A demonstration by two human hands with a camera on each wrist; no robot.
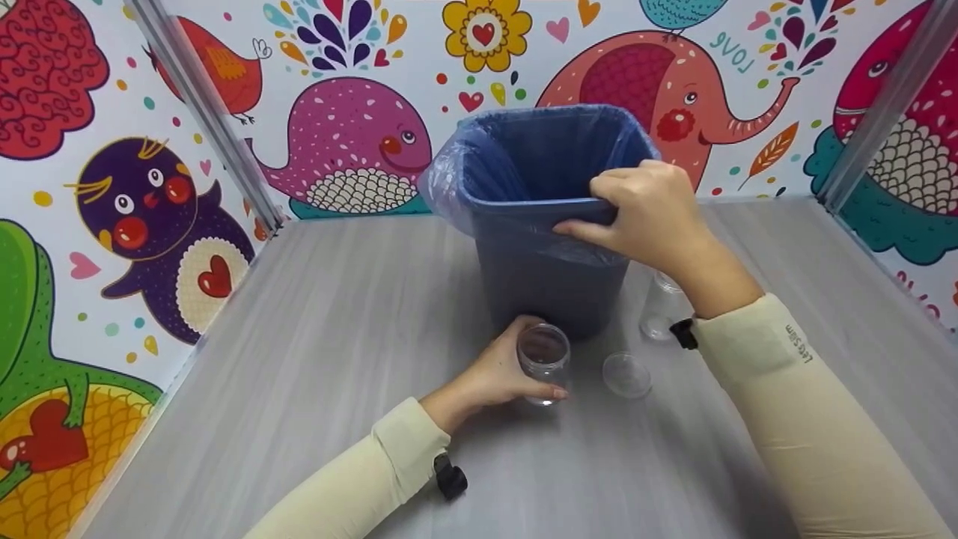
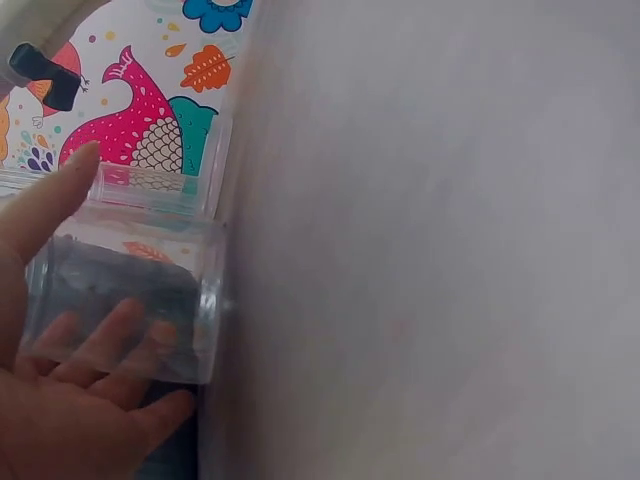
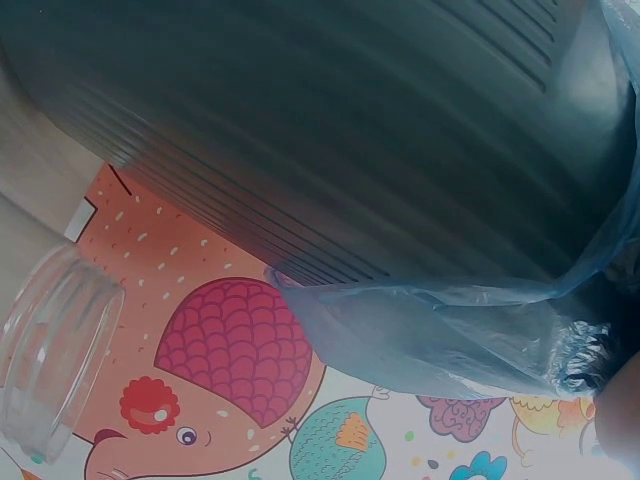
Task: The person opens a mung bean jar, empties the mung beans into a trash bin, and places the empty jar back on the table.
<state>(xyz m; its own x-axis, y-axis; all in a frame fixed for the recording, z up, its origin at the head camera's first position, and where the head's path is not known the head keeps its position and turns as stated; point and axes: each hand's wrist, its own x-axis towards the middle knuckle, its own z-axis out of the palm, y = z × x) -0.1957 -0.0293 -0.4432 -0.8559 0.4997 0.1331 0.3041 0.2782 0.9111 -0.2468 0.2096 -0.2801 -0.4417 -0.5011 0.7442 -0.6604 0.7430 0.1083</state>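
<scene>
A grey trash bin (image 1: 550,281) with a blue plastic liner (image 1: 458,176) folded over its rim stands upright on the table. My right hand (image 1: 651,213) grips the front right of the rim, fingers over the edge and thumb on the outside. Low in front of the bin, my left hand (image 1: 500,368) holds a clear jar (image 1: 544,374) with its mouth up and no lid on it. In the left wrist view the thumb and fingers lie around this jar (image 2: 130,290). The right wrist view shows the bin's ribbed side (image 3: 300,130) and hanging liner (image 3: 430,340).
A clear round lid (image 1: 627,374) lies to the right of the held jar. Another clear jar (image 1: 663,308) stands right of the bin, partly hidden by the right forearm. Patterned walls (image 1: 359,142) border the grey table (image 1: 322,322) at the back and sides.
</scene>
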